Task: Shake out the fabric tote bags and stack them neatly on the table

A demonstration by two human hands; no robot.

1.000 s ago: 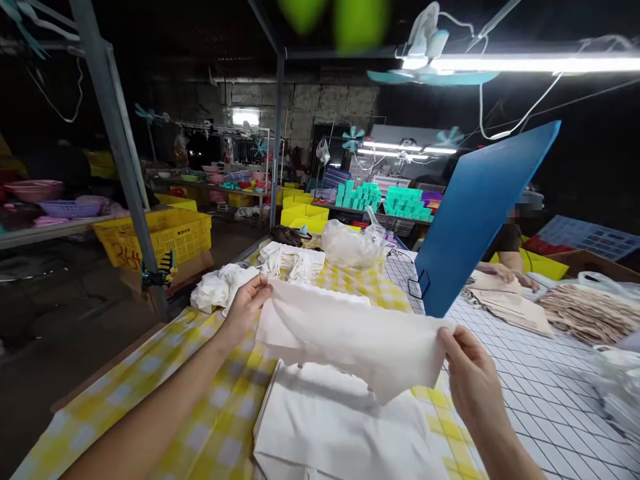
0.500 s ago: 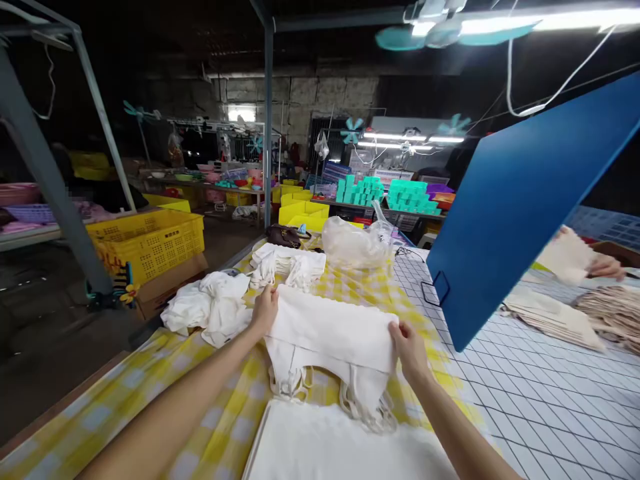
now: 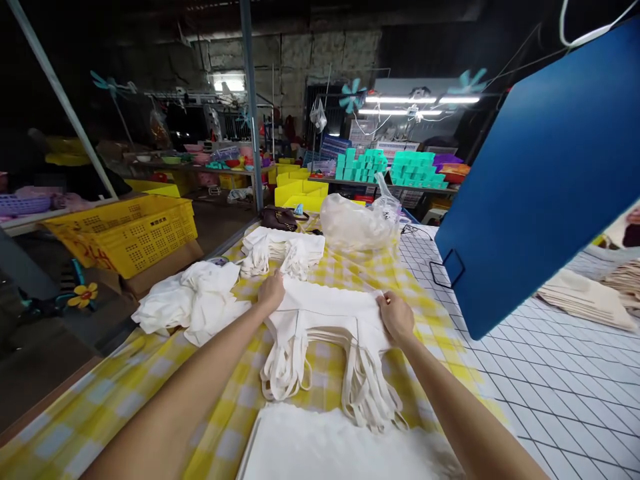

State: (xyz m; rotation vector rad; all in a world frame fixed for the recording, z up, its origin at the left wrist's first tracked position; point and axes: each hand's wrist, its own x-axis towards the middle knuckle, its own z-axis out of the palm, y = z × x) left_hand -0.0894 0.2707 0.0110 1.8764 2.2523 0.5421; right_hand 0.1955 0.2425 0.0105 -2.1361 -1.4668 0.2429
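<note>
A white fabric piece with straps lies between my hands on top of a stack of similar pieces, its straps hanging toward me. My left hand is closed on its upper left corner. At the upper right corner, my right hand grips the same piece with bent fingers. Nearest to me is a flat white pile of cloth. Behind the held piece sits another strapped white stack. Crumpled white cloth rests to the left of my left hand.
A yellow checked cloth covers the table. Beyond are a clear plastic bag and a dark bag. A blue panel stands at right, beige cloth stacks behind it. A yellow crate is at left.
The held white piece has come down onto the strapped stack, whose layers and straps now show beneath it. Both hands moved with it and the view shifted slightly.
</note>
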